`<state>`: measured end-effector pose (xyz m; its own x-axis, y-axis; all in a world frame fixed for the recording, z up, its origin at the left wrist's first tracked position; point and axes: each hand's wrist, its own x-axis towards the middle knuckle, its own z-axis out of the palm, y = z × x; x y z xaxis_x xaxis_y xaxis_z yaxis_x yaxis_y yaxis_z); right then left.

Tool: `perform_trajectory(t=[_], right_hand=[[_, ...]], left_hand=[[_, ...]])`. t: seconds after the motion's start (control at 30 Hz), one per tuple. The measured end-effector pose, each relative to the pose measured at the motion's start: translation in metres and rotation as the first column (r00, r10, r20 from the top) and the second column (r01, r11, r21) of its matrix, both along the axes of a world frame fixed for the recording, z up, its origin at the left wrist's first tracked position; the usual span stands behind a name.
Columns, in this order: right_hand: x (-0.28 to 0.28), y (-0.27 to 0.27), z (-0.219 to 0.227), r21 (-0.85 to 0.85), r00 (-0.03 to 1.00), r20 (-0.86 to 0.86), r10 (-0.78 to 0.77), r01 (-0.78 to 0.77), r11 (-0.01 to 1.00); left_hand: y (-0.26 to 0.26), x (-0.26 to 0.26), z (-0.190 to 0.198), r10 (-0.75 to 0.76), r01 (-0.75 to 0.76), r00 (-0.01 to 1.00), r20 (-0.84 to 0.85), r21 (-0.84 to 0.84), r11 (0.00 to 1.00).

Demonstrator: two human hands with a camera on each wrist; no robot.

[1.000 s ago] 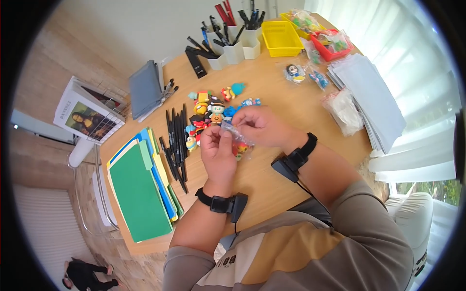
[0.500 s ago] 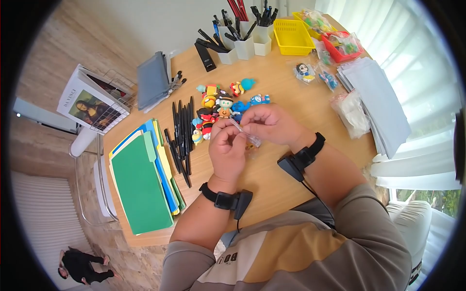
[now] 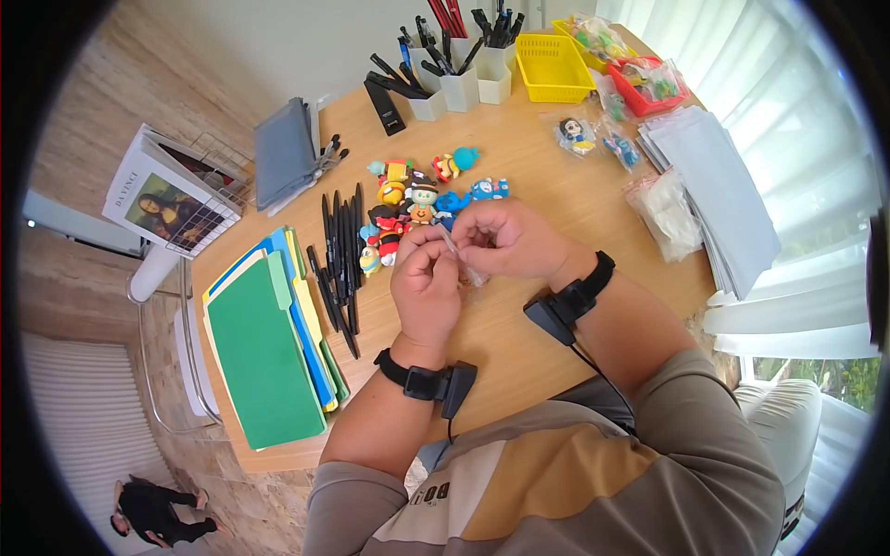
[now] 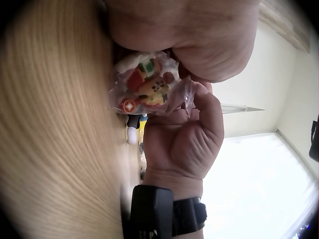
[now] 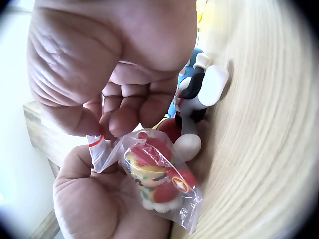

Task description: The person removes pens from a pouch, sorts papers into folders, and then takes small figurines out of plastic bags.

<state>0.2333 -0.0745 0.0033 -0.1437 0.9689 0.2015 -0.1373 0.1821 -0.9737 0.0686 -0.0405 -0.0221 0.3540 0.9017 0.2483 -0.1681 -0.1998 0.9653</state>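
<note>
Both hands meet over the table at a small clear zip bag (image 5: 192,211) with a red line along its top. Inside it shows a toy figurine (image 5: 162,191) in red, yellow and green with white feet. My left hand (image 3: 426,292) pinches one side of the bag's mouth between thumb and curled fingers. Opposite it, my right hand (image 3: 505,243) pinches the other side. In the left wrist view the bagged figurine (image 4: 149,89) hangs below the fingers, close to the tabletop. Just beyond the hands lies a cluster of unbagged toy figurines (image 3: 423,196).
Black pens (image 3: 345,250) and stacked folders (image 3: 264,357) lie on the left. Pen holders (image 3: 459,91), a yellow basket (image 3: 556,67) and a red basket (image 3: 644,85) stand at the back. Bagged figurines (image 3: 575,136), plastic bags (image 3: 669,215) and grey sheets (image 3: 718,190) are at right.
The hands have stayed together on the bag while its top tilted and the fingers drew closer along it. The head view shifted slightly.
</note>
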Motion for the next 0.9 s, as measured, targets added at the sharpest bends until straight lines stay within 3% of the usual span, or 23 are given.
perform_trajectory(t=[0.17, 0.23, 0.3, 0.43, 0.67, 0.73, 0.9], right_hand=[[0.003, 0.000, -0.005, -0.002, 0.998, 0.030, -0.048, 0.048, 0.999], [0.003, 0.000, -0.002, 0.009, 0.998, 0.009, -0.061, 0.061, 0.998], [0.003, -0.003, 0.005, -0.104, 1.000, -0.013, 0.016, -0.017, 0.994], [0.000, -0.004, 0.004, -0.108, 0.997, -0.076, 0.029, -0.037, 0.993], [-0.001, -0.005, 0.009, -0.021, 0.995, 0.079, -0.059, 0.061, 0.998], [-0.001, -0.006, 0.011, -0.009, 0.991, 0.108, -0.074, 0.075, 0.997], [-0.001, -0.005, 0.008, 0.038, 0.979, 0.180, -0.092, 0.087, 0.995]], left_hand=[[-0.002, 0.002, 0.004, -0.011, 0.018, 0.995, 0.097, -0.066, 0.998], [-0.001, 0.000, 0.002, -0.030, 0.029, 0.999, 0.017, 0.048, 0.998], [-0.001, 0.001, 0.002, -0.033, 0.032, 0.999, 0.027, 0.058, 0.998], [-0.002, -0.001, 0.003, -0.029, 0.028, 1.000, -0.010, -0.005, 1.000], [-0.003, -0.001, 0.004, -0.013, 0.014, 0.999, -0.038, 0.020, 1.000], [-0.006, -0.001, 0.010, -0.065, 0.075, 0.991, 0.113, -0.085, 0.994], [-0.004, 0.001, 0.003, -0.041, 0.044, 0.997, 0.065, -0.035, 0.998]])
